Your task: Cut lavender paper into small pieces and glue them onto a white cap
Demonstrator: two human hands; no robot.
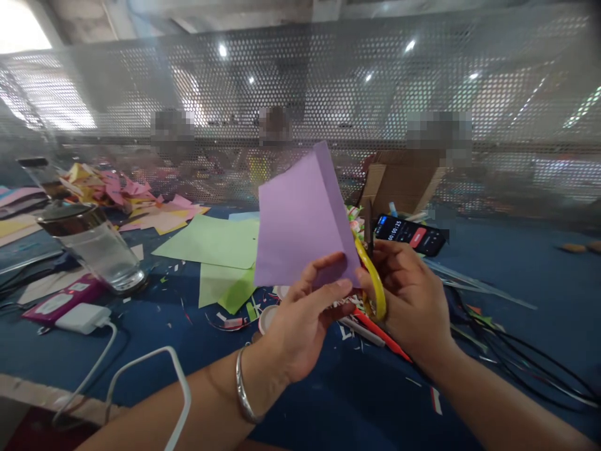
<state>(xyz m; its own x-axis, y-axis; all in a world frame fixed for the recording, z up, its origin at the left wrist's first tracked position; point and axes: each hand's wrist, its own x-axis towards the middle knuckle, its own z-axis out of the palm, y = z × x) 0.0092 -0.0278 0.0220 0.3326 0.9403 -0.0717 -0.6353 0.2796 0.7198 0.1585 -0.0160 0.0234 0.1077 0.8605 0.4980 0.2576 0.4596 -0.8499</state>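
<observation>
A sheet of purple paper [295,225] is held up over the table, with a fold or crease running down near its right edge. My left hand [305,319] pinches its lower edge, thumb in front. My right hand [408,288] is closed around the yellow handle of a pair of scissors [375,282]. The dark blades point upward just right of the paper; whether they touch it I cannot tell. Beneath my hands lie a red pen-like stick [387,338] and paper scraps, partly hidden.
Green paper sheets [211,241] lie left of centre. A lidded glass of water [94,244], a magenta device [61,300] with a white plug and cable, and a heap of paper scraps [113,188] stand left. A phone [410,235], a cardboard box [404,181] and black cables [516,357] are right.
</observation>
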